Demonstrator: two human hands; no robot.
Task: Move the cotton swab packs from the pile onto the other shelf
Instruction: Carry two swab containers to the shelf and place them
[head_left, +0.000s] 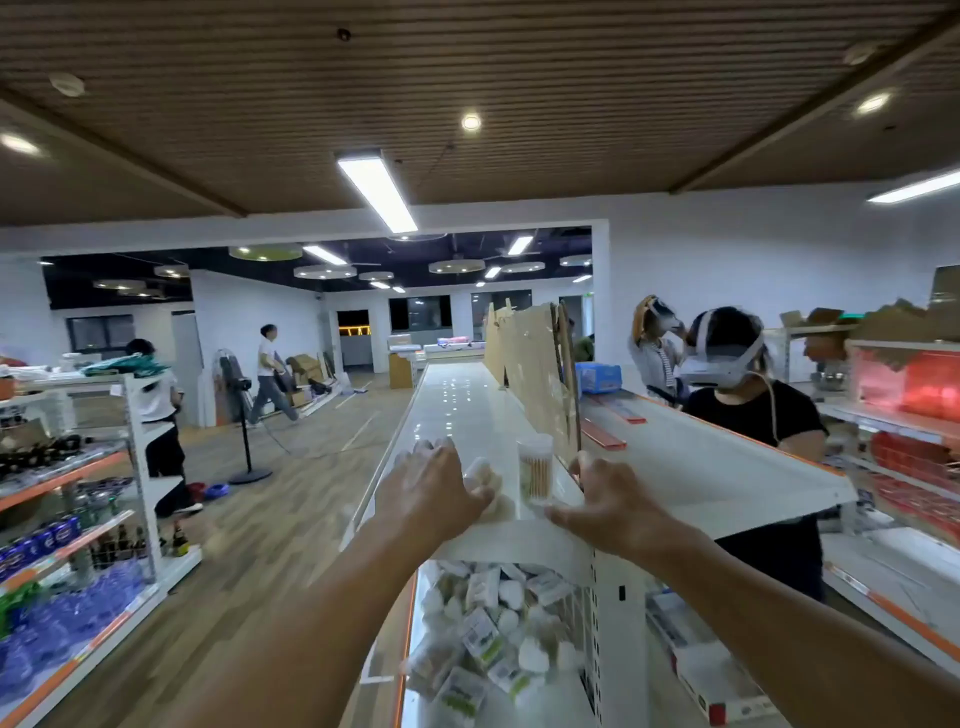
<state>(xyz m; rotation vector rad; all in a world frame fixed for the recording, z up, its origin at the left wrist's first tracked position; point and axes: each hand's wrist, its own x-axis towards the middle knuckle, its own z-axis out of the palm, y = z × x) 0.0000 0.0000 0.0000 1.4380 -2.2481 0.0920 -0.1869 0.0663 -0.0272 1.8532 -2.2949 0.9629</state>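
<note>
A pile of white cotton swab packs (493, 623) lies on the lower shelf beneath the white top shelf (457, 400). My left hand (434, 486) rests on the top shelf's near end, its fingers closed over soft white packs (480, 475). Just right of it a clear round tub of cotton swabs (536, 470) stands upright on the top shelf. My right hand (608, 501) sits beside the tub at the shelf's near right corner, fingers spread, holding nothing that I can see.
A cardboard divider (535, 364) runs along the top shelf's right side. A person in a headset (748, 405) stands close on the right behind an adjoining white shelf (727, 467). Stocked shelving (78, 519) lines the left; a floor fan (244, 415) stands in the aisle.
</note>
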